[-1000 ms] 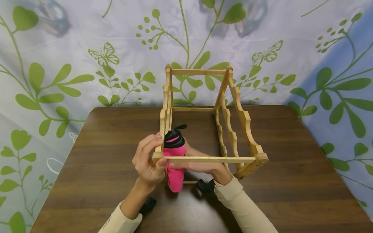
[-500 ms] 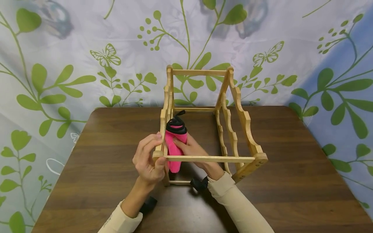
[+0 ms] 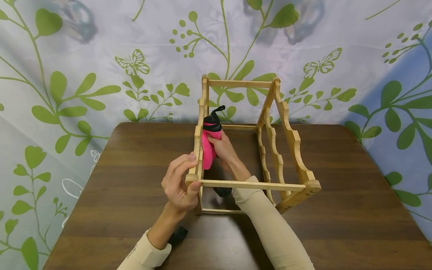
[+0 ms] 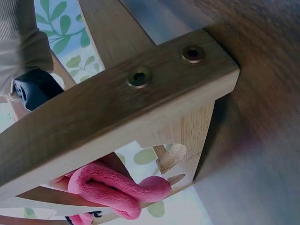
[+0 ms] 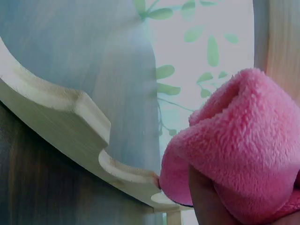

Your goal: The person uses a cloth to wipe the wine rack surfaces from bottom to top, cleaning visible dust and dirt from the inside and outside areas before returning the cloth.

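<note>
A light wooden rack with wavy, scalloped side rails stands on the table. My left hand grips its near left top corner, thumb at the front crossbar and fingers over the left rail. Inside the frame, my right hand holds a bunched pink fleecy cloth with black edging and a black loop against the inner left side rails. The left wrist view has the folded pink cloth showing through the side opening below a bolted rail. Close up in the right wrist view, the cloth hides most of the fingers.
The brown wood-grain table extends on both sides of the rack. Behind it hangs a pale curtain with green leaves and butterflies. The rack's front crossbar passes over my right forearm.
My right hand has slid the pink cloth away from me along the rack's inner left side, from near the front corner toward the back. The left hand keeps its grip on the corner.
</note>
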`<state>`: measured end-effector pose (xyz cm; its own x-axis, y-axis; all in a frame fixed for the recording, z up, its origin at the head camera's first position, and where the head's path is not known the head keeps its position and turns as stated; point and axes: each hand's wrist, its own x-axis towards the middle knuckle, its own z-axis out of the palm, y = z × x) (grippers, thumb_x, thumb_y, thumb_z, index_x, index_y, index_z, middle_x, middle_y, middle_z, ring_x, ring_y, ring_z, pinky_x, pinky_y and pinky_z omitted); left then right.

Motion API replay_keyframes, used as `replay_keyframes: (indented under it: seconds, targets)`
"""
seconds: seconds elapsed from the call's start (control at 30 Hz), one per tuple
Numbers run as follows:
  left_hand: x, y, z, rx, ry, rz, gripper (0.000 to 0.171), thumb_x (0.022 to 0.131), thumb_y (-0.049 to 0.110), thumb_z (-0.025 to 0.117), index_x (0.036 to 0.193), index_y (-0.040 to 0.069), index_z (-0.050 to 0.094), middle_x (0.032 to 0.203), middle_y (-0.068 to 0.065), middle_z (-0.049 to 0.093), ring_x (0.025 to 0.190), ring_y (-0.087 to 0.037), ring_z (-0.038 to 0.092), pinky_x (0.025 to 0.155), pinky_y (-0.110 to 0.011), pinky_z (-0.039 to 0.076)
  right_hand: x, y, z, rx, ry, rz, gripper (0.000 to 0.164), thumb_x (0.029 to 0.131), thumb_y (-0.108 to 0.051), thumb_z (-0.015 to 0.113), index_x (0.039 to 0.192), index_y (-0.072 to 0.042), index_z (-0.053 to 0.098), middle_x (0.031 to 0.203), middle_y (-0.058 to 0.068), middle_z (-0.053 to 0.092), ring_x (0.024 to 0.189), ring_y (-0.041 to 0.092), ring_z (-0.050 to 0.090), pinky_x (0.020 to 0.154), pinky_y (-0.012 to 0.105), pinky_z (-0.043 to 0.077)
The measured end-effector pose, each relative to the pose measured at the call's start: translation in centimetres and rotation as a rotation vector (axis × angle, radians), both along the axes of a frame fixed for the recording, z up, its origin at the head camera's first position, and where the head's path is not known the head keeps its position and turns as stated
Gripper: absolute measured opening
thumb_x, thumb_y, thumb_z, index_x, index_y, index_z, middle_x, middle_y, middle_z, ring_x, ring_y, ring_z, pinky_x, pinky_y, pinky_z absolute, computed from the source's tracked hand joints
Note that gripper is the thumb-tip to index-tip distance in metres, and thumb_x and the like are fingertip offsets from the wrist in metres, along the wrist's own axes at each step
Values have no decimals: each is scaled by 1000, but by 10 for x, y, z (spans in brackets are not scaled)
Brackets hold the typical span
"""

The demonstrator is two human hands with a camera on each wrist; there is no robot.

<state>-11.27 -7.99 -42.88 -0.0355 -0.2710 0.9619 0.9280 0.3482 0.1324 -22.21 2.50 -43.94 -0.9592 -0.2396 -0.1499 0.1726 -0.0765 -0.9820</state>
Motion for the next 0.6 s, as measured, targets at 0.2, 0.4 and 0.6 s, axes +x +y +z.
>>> replay_keyframes:
  seconds: [0.2,0.4,0.6]
  targets:
    - [-1,-1,0,-7,14,6,55,98,37,60,82,-16,62,80,-27,60,80,-32,66,83,-35,57,-9,3,-7,-76,30,-149,39,99,-13,54,138,-11,51,113,10,62,91,15,62,79,28,51]
    - [-2,-2,-1,-5,14,15,54,98,37,60,82,-15,62,80,-26,60,79,-33,66,82,-35,57,-22,4,-26,60,127,-238,40,98,-8,53,138,-10,49,124,13,61,112,22,57,97,34,45]
    - [-2,-3,-1,-32,8,-2,54,98,36,60,83,-15,61,81,-26,60,81,-33,65,83,-35,56,-35,3,-46,132,150,-176,47,94,-8,62,139,-6,46,131,14,56,118,25,51,102,40,41]
